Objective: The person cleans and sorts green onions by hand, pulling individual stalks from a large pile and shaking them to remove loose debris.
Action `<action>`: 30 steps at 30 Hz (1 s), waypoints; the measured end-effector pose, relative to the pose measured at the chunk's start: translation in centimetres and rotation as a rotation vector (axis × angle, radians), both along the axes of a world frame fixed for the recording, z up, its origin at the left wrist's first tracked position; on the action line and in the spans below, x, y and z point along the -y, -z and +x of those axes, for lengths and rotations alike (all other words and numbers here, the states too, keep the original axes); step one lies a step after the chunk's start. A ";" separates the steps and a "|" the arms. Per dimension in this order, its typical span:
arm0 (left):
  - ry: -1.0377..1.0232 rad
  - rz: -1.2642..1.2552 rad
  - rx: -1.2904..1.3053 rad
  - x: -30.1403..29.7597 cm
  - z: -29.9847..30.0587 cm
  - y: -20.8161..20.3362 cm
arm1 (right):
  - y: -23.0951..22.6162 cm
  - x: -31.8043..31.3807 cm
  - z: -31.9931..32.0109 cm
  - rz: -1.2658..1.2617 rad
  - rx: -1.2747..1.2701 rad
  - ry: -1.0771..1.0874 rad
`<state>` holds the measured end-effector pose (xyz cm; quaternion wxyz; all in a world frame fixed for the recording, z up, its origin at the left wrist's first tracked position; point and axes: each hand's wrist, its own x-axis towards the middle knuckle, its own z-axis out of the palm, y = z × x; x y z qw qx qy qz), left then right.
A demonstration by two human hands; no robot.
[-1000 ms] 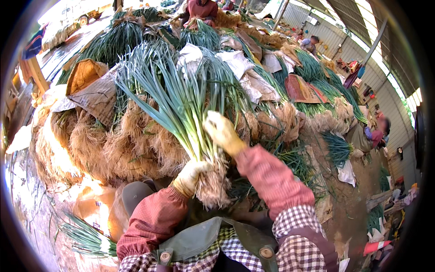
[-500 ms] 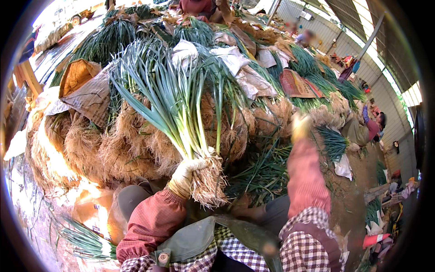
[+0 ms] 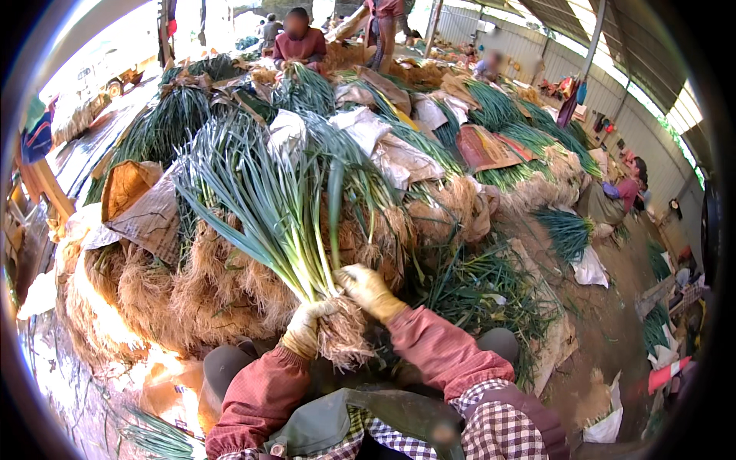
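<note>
A bunch of green onions (image 3: 299, 230), with long flat green leaves, pale stems and tangled roots, leans up and to the left in front of me. My left hand (image 3: 307, 328), in a pale work glove, is closed around its lower stems just above the roots (image 3: 345, 337). My right hand (image 3: 368, 290), gloved alike, is at the right side of the stems. Its fingers are bent in and seem to pinch one stalk at the bunch's edge; the fingertips are partly hidden.
A high pile of green onions with brown roots (image 3: 199, 268) stands ahead, partly covered by sacks (image 3: 146, 207). Loose green leaves (image 3: 483, 299) lie to its right. A bunch (image 3: 563, 234) rests on the ground farther right. Other people (image 3: 299, 46) sit beyond the pile and at the right.
My right hand has come back from the far right to the stems of the bunch. My left hand still holds the bunch, slightly lower. The view has tilted up a little.
</note>
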<state>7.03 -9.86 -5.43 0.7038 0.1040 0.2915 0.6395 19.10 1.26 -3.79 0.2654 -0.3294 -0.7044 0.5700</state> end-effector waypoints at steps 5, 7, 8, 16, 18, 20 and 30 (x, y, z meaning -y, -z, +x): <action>0.038 0.106 -0.013 2.0 1.1 -6.7 | -5.2 0.5 0.5 -0.264 -0.129 -0.228; -0.014 0.282 0.009 2.7 1.3 -7.2 | -5.9 -0.7 -1.5 -0.095 -0.173 -0.243; 0.076 0.302 -0.014 2.5 0.6 -7.4 | -5.5 -1.5 -2.6 -0.006 -0.212 -0.226; 0.076 0.052 0.024 0.1 1.1 -3.6 | -0.5 -11.5 2.6 0.415 0.635 0.506; -0.016 0.009 -0.105 -0.2 1.4 -3.7 | 0.0 -11.4 2.2 0.317 0.607 0.394; -0.074 -0.014 -0.090 -0.1 0.9 -2.9 | 0.2 -8.8 0.8 0.358 0.323 0.426; -0.008 0.089 -0.192 1.0 1.0 -5.8 | -4.0 -0.5 3.1 0.207 -0.067 0.124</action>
